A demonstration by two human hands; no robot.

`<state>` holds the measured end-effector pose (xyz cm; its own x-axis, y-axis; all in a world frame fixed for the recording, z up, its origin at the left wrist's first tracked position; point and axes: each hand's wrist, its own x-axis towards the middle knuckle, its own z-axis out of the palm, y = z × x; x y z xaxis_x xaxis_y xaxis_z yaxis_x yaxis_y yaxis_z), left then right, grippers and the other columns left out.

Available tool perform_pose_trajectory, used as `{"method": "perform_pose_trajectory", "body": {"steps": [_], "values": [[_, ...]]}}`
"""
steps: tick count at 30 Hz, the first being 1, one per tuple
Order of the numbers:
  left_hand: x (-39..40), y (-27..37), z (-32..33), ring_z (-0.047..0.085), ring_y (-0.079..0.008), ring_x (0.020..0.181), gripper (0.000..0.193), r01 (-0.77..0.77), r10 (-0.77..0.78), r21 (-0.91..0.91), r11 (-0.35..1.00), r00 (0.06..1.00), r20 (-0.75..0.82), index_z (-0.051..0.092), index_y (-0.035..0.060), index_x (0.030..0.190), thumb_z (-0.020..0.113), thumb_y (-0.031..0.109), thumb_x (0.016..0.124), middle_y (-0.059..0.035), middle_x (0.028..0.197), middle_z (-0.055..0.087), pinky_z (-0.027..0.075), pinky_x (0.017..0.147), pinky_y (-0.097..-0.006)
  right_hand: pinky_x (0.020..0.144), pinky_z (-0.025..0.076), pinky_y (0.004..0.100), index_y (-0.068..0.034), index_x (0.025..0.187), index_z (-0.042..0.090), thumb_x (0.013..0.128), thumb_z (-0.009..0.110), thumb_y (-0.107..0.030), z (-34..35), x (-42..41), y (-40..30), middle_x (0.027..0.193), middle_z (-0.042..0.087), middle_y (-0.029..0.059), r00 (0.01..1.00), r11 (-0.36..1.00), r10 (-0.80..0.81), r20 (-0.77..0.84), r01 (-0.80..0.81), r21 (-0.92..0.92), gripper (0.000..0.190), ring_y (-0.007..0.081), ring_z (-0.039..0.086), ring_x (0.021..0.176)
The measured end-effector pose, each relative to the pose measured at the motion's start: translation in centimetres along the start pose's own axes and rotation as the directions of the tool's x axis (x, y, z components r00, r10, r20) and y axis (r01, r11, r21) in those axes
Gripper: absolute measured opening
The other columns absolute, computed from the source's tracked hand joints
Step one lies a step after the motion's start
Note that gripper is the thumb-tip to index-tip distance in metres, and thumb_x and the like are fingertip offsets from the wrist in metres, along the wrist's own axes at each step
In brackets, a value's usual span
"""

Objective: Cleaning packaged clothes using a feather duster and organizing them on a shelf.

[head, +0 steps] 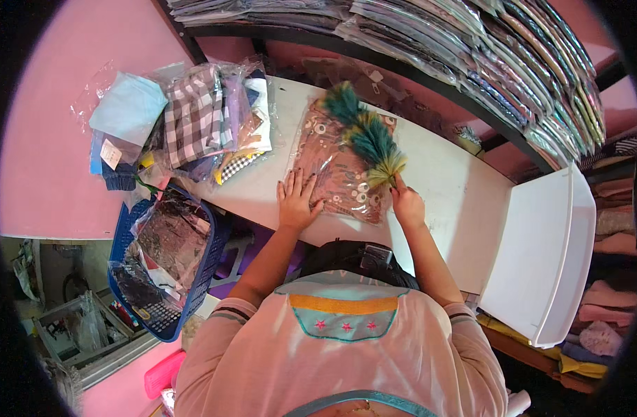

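A brown patterned garment in a clear plastic bag (pixel 331 172) lies flat on the white tabletop (pixel 443 172). My left hand (pixel 296 203) rests with spread fingers on the near left edge of the bag and holds nothing. My right hand (pixel 407 206), by the bag's right edge, grips a fluffy green and yellow duster (pixel 370 138) near its yellow end. The duster lies slantwise over the bag, its green end towards the far edge. The duster's handle is hidden in the hand.
Bagged folded clothes (pixel 196 114) are piled at the left. Below them stands a blue plastic basket (pixel 206 260) holding bagged items. A black-edged shelf (pixel 402 65) with stacks of bagged garments runs along the back. A white plastic bin (pixel 527 250) stands at the right.
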<state>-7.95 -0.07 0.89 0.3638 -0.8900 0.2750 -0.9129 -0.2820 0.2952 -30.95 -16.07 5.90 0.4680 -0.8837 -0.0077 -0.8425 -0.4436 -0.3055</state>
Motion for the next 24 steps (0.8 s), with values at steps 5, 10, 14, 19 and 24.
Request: {"method": "perform_pose_trajectory", "body": {"steps": [5,10,14,19,24], "values": [[-0.2,-0.3,-0.1,0.026,-0.0343,0.132,0.064,0.019,-0.019,-0.034,0.999,1.000,-0.007,0.048,0.0154,0.129,0.061,0.042,0.073,-0.0150,0.142,0.031,0.019,0.104,-0.0568,0.060,0.050,0.0471,-0.017,0.123,0.051,0.082,0.059,-0.021,-0.1,1.8,-3.1,0.075,0.063,0.0186,0.950,0.958,-0.286,0.128,0.288,-0.002,0.042,0.0370,0.062,0.067],[0.0,-0.3,0.1,0.026,-0.0347,0.132,0.064,-0.011,0.010,-0.030,0.999,1.000,-0.029,0.048,0.0156,0.129,0.063,0.042,0.072,-0.0153,0.142,0.031,0.019,0.103,-0.0576,0.062,0.049,0.0476,-0.017,0.124,0.050,0.082,0.058,-0.021,0.3,3.7,-3.6,0.075,0.062,0.0195,0.999,0.999,-0.038,0.018,0.039,-0.038,0.043,0.0381,0.061,0.069],[-0.2,-0.5,0.3,0.026,-0.0348,0.132,0.065,-0.002,0.001,-0.043,0.999,1.000,-0.029,0.048,0.0152,0.129,0.064,0.042,0.072,-0.0155,0.142,0.031,0.019,0.103,-0.0576,0.059,0.048,0.0485,-0.017,0.125,0.050,0.082,0.056,-0.020,1.5,1.3,-1.9,0.075,0.062,0.0210,0.919,0.919,-0.389,0.073,0.380,0.106,0.043,0.0376,0.061,0.066],[-0.1,-0.2,0.2,0.027,-0.0345,0.131,0.065,-0.010,0.010,-0.032,0.999,1.000,-0.023,0.048,0.0150,0.128,0.064,0.041,0.071,-0.0147,0.142,0.031,0.019,0.103,-0.0574,0.057,0.048,0.0492,-0.014,0.126,0.050,0.083,0.056,-0.020,1.2,0.2,4.0,0.074,0.062,0.0223,0.997,0.998,0.065,-0.046,-0.064,0.012,0.044,0.0389,0.061,0.064],[-0.2,-0.3,0.3,0.028,-0.0340,0.131,0.065,-0.001,0.001,-0.026,1.000,1.000,-0.029,0.047,0.0153,0.129,0.065,0.039,0.071,-0.0143,0.142,0.032,0.020,0.102,-0.0569,0.061,0.049,0.0475,-0.014,0.127,0.049,0.084,0.055,-0.021,0.0,-2.2,3.7,0.080,0.062,0.0229,0.996,0.968,0.082,-0.047,-0.068,0.243,0.044,0.0375,0.062,0.069]]}}
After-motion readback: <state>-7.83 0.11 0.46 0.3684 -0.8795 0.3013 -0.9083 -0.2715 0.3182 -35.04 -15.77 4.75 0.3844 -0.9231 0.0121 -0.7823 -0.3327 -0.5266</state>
